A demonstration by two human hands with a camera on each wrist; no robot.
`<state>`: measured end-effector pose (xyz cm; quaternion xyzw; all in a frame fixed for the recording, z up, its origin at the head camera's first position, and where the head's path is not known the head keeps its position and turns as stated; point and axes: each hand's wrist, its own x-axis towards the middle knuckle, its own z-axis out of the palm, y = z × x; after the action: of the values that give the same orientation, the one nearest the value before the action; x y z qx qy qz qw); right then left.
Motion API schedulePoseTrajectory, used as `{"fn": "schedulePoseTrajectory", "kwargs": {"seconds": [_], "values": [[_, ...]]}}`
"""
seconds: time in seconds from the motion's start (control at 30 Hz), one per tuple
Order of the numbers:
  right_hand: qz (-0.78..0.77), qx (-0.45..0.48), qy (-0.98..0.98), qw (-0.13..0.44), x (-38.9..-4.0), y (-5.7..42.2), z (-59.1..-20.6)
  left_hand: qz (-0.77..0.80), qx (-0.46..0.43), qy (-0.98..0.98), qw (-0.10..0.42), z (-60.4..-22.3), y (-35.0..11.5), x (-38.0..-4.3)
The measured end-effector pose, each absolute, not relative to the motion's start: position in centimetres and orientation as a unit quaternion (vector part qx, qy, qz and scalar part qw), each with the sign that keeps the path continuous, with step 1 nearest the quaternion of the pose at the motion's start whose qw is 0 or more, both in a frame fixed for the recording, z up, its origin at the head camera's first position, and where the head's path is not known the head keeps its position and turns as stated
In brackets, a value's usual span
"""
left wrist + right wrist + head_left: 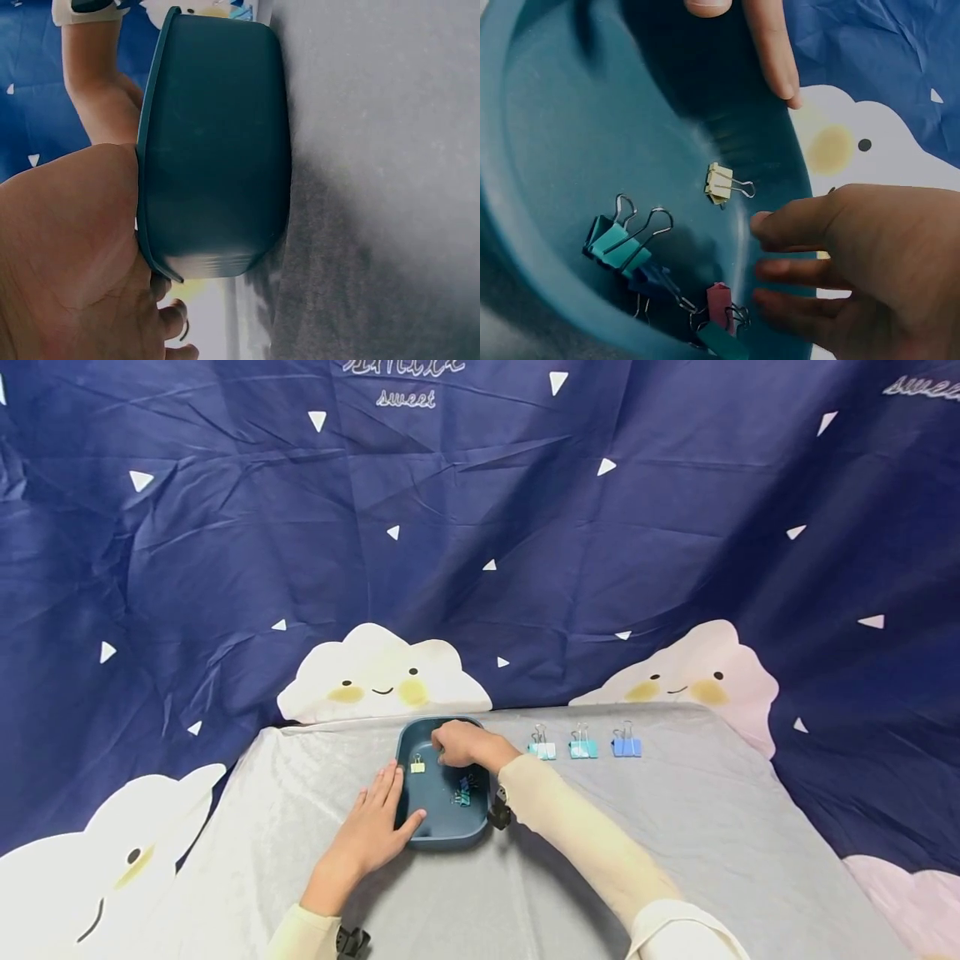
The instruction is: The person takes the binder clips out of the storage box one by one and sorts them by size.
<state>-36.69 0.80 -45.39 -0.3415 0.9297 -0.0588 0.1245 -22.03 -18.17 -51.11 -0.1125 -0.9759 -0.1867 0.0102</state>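
A dark teal plastic bin [437, 840] sits on the grey cloth, holding several small binder clips. My left hand [375, 823] rests on its left rim, fingers extended and thumb over the near edge. Inside reaches my right hand [465, 744]; in the right wrist view its fingertips [769, 229] show nothing between them. Nearest to them lies a yellow binder clip [719, 184]. A turquoise binder clip [622, 251], a blue one [654, 280], a pink one [720, 306] and a dark green one [724, 343] lie close together.
Right of the bin, three larger binder clips stand in a row: a white-and-turquoise one [543, 750], a turquoise one [583, 749] and a blue one [627, 747]. Behind the grey cloth [675, 810] hangs a navy curtain [450, 610] with clouds.
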Motion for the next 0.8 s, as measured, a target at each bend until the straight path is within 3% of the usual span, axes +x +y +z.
{"fn": "schedulePoseTrajectory", "kwargs": {"seconds": [0.23, 0.8], "values": [[-0.025, -0.315, 0.933, 0.173, -36.1, 1.2, -45.8, -0.194, -0.111, -0.975, 0.011, -51.1, -18.1, -21.9], [0.013, -0.334, 0.922, 0.196, -36.2, 1.3, -46.8, -0.188, -0.115, -0.975, 0.012, -51.1, -18.1, -22.0]]}}
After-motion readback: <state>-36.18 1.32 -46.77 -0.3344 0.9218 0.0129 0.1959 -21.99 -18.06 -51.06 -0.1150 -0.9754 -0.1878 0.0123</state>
